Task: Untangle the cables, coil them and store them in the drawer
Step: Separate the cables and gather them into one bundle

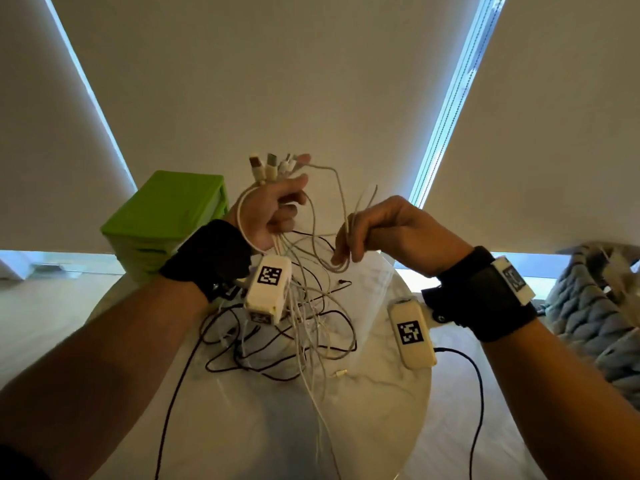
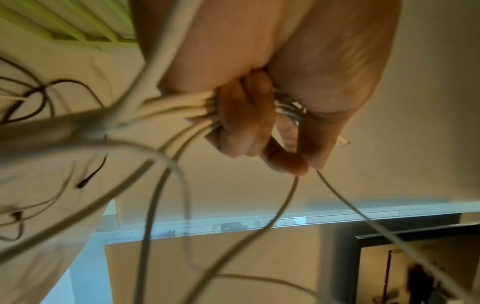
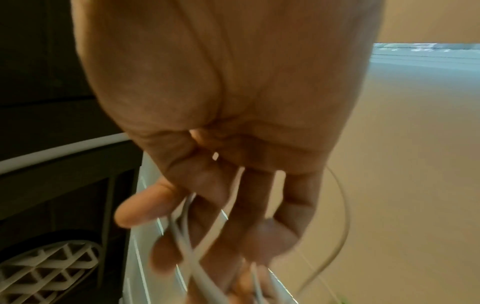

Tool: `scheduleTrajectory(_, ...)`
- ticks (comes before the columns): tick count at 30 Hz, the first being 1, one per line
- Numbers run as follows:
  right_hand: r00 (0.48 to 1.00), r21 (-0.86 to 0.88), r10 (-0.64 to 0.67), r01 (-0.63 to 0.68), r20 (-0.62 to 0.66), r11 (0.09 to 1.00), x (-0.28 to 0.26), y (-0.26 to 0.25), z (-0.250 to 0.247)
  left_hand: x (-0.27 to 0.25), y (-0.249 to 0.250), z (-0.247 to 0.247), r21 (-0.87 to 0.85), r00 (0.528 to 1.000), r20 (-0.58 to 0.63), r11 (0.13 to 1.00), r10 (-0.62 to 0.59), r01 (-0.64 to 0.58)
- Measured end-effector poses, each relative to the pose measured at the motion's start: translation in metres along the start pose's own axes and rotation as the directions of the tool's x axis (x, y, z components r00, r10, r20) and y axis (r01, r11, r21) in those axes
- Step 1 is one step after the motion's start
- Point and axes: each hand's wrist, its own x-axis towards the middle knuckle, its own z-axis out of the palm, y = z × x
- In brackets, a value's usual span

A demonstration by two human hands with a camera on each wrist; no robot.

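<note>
A tangle of black cables (image 1: 242, 358) is lying on the round white table (image 1: 381, 410). Above it the right hand (image 1: 391, 230) is pinching a loop of white cable (image 1: 349, 216) — blurred, perhaps two strands. The left hand (image 1: 273, 209) is gripping a bundle of white cables (image 1: 266, 171), plugs up — the green drawer unit (image 1: 166, 220) is sitting beyond.
</note>
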Motion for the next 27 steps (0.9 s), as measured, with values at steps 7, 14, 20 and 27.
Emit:
scheduleTrajectory(7, 0.883, 0.237, 0.434, -0.389, -0.180, 0.890, 0.010, 0.057, -0.018, -0.011, 0.038, 0.014, 0.024, 0.990, 0.134, 0.998, 0.049, -0.053)
scheduleTrajectory(14, 0.910, -0.362, 0.393, -0.412, -0.127, 0.836, 0.050, 0.120, 0.043, -0.022, 0.060, 0.029, 0.247, 0.960, 0.260, 0.954, 0.102, -0.168)
scheduleTrajectory(20, 0.871, -0.355, 0.425, -0.490, -0.247, 0.796, 0.057, 0.118, 0.008, -0.043, 0.104, 0.022, 0.241, 0.939, 0.240, 0.922, 0.245, -0.302)
scheduleTrajectory(27, 0.769, -0.027, 0.261, -0.340, -0.583, 0.940, 0.037, 0.074, -0.067, -0.044, 0.083, 0.021, 0.557, 0.969, 0.230, 0.805, 0.090, -0.207)
